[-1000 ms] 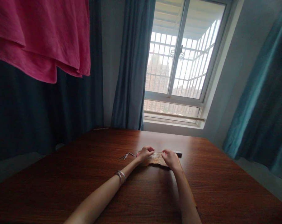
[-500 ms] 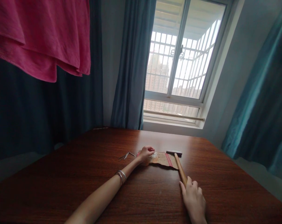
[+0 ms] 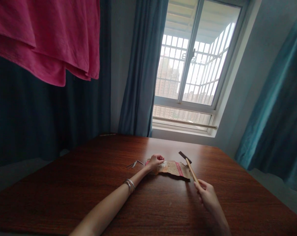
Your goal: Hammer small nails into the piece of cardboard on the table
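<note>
A hand could slip along the left or right edge of the surface (image 3: 256,196), I'd say, but across the middle it would meet thin metal rods (image 3: 135,164), the left grip (image 3: 155,163) by the left end of the cardboard (image 3: 171,167), and the hammer (image 3: 191,168) slanting from the right grip (image 3: 207,194).

a wooden-handled, dark-headed hammer (image 3: 192,170) slants at the right end of a ragged, dotted cardboard piece (image 3: 171,168).
</note>
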### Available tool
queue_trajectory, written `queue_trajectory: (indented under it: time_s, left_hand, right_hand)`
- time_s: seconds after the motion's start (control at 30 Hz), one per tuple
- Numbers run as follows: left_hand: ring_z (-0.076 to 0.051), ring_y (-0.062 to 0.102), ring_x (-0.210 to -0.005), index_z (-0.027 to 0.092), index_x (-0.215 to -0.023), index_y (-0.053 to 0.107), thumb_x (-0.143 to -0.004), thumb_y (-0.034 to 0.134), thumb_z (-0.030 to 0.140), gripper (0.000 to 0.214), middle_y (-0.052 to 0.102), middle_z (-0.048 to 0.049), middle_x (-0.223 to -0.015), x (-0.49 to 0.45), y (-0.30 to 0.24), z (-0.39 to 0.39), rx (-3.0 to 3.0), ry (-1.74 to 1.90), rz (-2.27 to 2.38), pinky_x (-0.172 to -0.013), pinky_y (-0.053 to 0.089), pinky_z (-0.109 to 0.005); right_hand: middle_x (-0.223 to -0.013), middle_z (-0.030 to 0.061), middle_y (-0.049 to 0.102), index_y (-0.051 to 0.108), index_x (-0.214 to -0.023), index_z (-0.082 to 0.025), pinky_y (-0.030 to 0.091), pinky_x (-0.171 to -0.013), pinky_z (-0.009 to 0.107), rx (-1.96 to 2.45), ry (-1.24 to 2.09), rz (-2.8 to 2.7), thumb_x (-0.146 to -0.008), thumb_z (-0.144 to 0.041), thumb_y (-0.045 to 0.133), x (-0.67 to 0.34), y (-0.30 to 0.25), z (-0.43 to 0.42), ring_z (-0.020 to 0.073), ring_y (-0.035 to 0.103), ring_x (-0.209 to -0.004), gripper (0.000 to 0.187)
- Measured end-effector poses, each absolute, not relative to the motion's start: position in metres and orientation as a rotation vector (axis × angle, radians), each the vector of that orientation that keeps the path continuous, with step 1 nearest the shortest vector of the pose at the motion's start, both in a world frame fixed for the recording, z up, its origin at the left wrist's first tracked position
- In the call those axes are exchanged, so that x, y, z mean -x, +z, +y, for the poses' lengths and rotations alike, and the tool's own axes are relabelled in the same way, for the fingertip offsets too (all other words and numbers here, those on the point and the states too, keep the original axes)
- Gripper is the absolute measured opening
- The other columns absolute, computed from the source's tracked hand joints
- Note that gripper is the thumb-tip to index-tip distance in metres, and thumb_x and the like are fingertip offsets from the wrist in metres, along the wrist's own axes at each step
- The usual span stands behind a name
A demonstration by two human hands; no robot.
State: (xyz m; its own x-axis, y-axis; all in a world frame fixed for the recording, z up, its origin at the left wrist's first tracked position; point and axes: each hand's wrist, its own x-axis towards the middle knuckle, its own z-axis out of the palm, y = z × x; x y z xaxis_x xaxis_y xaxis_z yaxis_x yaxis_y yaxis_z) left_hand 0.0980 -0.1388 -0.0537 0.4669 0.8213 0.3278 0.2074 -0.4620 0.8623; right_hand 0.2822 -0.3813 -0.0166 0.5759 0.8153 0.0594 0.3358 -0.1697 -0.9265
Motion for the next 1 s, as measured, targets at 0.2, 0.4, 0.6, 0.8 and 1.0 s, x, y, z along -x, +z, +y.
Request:
queue_trajectory:
  time_s: [0.2,0.4,0.6,0.8,1.0]
  left_hand:
    - [-0.015,0.060,-0.071,0.012,-0.079,0.067,-0.065,0.058,0.026,0.022,0.067,-0.0040,-0.074,-0.098,-0.057,-0.135,-1.971,0.992,0.867,-0.064,0.045,-0.022]
    - [-0.015,0.060,-0.073,0.011,-0.079,0.066,-0.066,0.058,0.026,0.021,0.067,-0.0049,-0.076,-0.097,-0.055,-0.138,-1.962,0.991,0.864,-0.064,0.045,-0.023]
    - [-0.015,0.060,-0.071,0.011,-0.077,0.066,-0.066,0.059,0.028,0.021,0.067,-0.0051,-0.074,-0.097,-0.053,-0.139,-1.945,0.962,0.845,-0.064,0.045,-0.023]
    - [-0.015,0.059,-0.070,0.011,-0.078,0.065,-0.066,0.059,0.027,0.021,0.066,-0.0051,-0.074,-0.098,-0.055,-0.139,-1.931,0.991,0.813,-0.064,0.045,-0.023]
    - [-0.014,0.058,-0.070,0.012,-0.076,0.066,-0.066,0.059,0.026,0.018,0.066,-0.0038,-0.073,-0.098,-0.054,-0.140,-1.951,1.000,0.830,-0.062,0.043,-0.022]
  right_hand:
    - [-0.055,-0.0092,0.045,0.046,-0.078,-0.020,0.017,-0.025,0.010,1.048,1.138,-0.678,-0.064,-0.045,0.066,-0.256,0.013,-0.382,-0.0011,0.025,-0.029,0.036]
    - [-0.057,-0.0063,0.048,0.042,-0.072,-0.018,0.019,-0.023,0.008,0.875,1.436,-0.611,-0.067,-0.035,0.067,-0.240,0.027,-0.383,-0.0029,0.023,-0.029,0.030]
    - [-0.059,-0.0060,0.049,0.042,-0.075,-0.018,0.019,-0.022,0.008,0.897,1.469,-0.624,-0.070,-0.036,0.065,-0.225,0.026,-0.385,-0.0026,0.024,-0.030,0.030]
    - [-0.059,-0.0061,0.049,0.041,-0.078,-0.020,0.018,-0.023,0.009,0.917,1.459,-0.657,-0.070,-0.037,0.065,-0.223,0.028,-0.385,-0.0021,0.025,-0.030,0.031]
    - [-0.057,-0.0070,0.048,0.040,-0.077,-0.020,0.016,-0.023,0.008,0.950,1.482,-0.636,-0.068,-0.037,0.067,-0.220,0.029,-0.386,-0.0020,0.026,-0.029,0.033]
